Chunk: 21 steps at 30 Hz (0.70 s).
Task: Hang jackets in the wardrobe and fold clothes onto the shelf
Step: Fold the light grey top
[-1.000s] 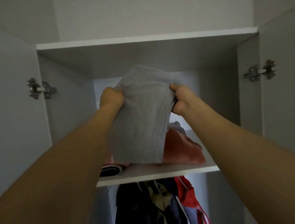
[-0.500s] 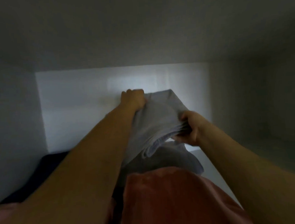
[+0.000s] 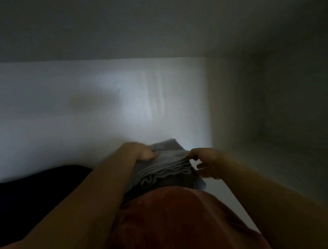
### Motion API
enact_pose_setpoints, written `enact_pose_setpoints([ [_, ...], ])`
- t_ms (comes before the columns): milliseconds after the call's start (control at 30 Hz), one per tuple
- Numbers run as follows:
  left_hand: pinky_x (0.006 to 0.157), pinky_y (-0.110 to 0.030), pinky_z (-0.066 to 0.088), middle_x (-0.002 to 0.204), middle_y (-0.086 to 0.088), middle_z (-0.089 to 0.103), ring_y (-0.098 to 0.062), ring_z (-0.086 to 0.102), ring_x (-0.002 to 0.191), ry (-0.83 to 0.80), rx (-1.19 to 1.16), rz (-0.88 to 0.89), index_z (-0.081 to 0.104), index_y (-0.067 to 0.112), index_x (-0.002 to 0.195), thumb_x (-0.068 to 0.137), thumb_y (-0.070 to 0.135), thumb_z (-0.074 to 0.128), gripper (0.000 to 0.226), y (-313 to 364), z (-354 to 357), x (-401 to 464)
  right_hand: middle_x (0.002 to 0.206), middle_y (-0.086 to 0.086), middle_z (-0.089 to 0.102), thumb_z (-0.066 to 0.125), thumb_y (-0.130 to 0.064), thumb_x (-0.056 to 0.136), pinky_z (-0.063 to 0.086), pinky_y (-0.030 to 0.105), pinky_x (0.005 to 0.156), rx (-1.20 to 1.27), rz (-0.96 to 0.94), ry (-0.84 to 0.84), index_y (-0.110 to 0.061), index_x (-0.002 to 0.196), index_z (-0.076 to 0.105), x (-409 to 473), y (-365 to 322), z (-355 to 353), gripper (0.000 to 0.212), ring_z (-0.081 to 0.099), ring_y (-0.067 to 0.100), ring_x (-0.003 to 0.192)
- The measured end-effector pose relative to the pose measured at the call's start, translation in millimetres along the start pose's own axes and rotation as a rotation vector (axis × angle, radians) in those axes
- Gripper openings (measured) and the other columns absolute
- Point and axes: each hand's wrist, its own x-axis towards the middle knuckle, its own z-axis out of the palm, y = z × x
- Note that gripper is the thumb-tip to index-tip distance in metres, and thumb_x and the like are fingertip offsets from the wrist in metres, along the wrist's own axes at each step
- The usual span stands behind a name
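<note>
I am looking into the dim upper shelf of the wardrobe. A folded grey garment (image 3: 167, 165) lies on a darker grey piece at the back of the shelf (image 3: 224, 197). My left hand (image 3: 140, 151) rests on its top left corner, fingers curled round the edge and thumb on the cloth. My right hand (image 3: 204, 164) is at the garment's right side with fingers spread and loose, only the fingertips near the top fold. A folded red garment (image 3: 173, 218) lies in front, between my forearms.
A dark, nearly black garment (image 3: 40, 186) fills the left of the shelf. The white back panel (image 3: 102, 108) stands just behind the grey pile. The right side wall (image 3: 272, 119) is close, with a strip of bare shelf beside the pile.
The grey garment has come down from mid-air onto the pile at the back. My right hand has let go of its edge and opened; the camera has moved further into the shelf.
</note>
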Motion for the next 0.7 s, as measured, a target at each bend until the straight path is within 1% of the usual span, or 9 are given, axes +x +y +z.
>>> enact_pose_setpoints([
  [33,0.116,-0.044,0.023,0.160,-0.008,0.022,-0.028,0.029,0.142,0.019,0.023,0.002,0.023,0.027,0.153,0.094,0.066,0.033,0.072,10,-14,-11,0.114,0.022,0.056,0.063,-0.022,0.087,0.050,0.038,0.088,-0.086,-0.078,0.092,-0.004,0.104,0.059,-12,-3,-12,0.025,0.059,0.033,0.104],
  [67,0.117,-0.045,0.021,0.161,-0.006,0.018,-0.027,0.026,0.144,0.049,0.019,0.011,0.020,0.026,0.154,0.094,0.066,0.034,0.074,24,-28,-24,0.118,0.023,0.056,0.064,-0.023,0.088,0.048,0.037,0.088,-0.151,-0.153,0.193,0.000,0.114,0.058,-24,-5,-27,0.035,0.057,0.034,0.109],
  [133,0.119,-0.046,0.016,0.163,-0.004,0.011,-0.027,0.019,0.147,0.135,-0.060,0.058,0.013,0.027,0.155,0.095,0.066,0.033,0.074,58,-48,-52,0.128,0.022,0.053,0.063,-0.026,0.089,0.046,0.036,0.088,-0.276,-0.257,0.325,0.005,0.131,0.048,-50,-9,-60,0.054,0.054,0.035,0.114],
  [200,0.117,-0.045,0.021,0.162,-0.006,0.014,-0.029,0.022,0.145,0.258,-0.113,0.131,0.013,0.025,0.155,0.097,0.061,0.032,0.070,102,-54,-84,0.130,0.021,0.052,0.061,-0.030,0.089,0.045,0.032,0.083,-0.431,-0.319,0.412,0.003,0.136,0.043,-83,-5,-93,0.060,0.055,0.034,0.113],
  [267,0.112,-0.045,0.030,0.158,-0.010,0.024,-0.032,0.030,0.140,0.393,-0.084,0.197,0.019,0.021,0.154,0.099,0.054,0.032,0.065,148,-50,-118,0.136,0.020,0.047,0.061,-0.033,0.089,0.043,0.031,0.086,-0.577,-0.364,0.496,-0.001,0.141,0.036,-119,3,-127,0.066,0.052,0.035,0.118],
  [333,0.105,-0.044,0.034,0.150,-0.014,0.035,-0.034,0.037,0.132,0.529,-0.011,0.261,0.029,0.016,0.149,0.100,0.046,0.034,0.058,190,-40,-153,0.139,0.021,0.044,0.061,-0.032,0.090,0.042,0.033,0.094,-0.710,-0.414,0.562,-0.003,0.140,0.034,-157,15,-156,0.064,0.048,0.037,0.123],
  [433,0.107,-0.044,0.033,0.140,-0.015,0.045,-0.034,0.042,0.127,0.730,0.012,0.370,0.039,0.011,0.140,0.098,0.039,0.038,0.050,243,-22,-203,0.144,0.017,0.040,0.059,-0.031,0.091,0.038,0.036,0.103,-0.852,-0.455,0.652,-0.008,0.143,0.032,-217,38,-194,0.064,0.044,0.036,0.128],
  [567,0.107,-0.042,0.032,0.136,-0.009,0.048,-0.031,0.043,0.124,0.953,-0.045,0.492,0.043,0.013,0.138,0.094,0.038,0.043,0.050,302,6,-258,0.150,0.007,0.034,0.056,-0.028,0.090,0.033,0.036,0.109,-0.937,-0.516,0.720,-0.016,0.148,0.026,-300,73,-232,0.067,0.035,0.028,0.135],
  [700,0.114,-0.045,0.022,0.141,-0.008,0.045,-0.030,0.040,0.128,1.076,-0.057,0.667,0.043,0.012,0.140,0.091,0.036,0.047,0.055,366,21,-311,0.151,0.005,0.032,0.056,-0.025,0.091,0.027,0.034,0.112,-1.034,-0.569,0.835,-0.015,0.147,0.028,-386,107,-269,0.064,0.029,0.024,0.139],
])
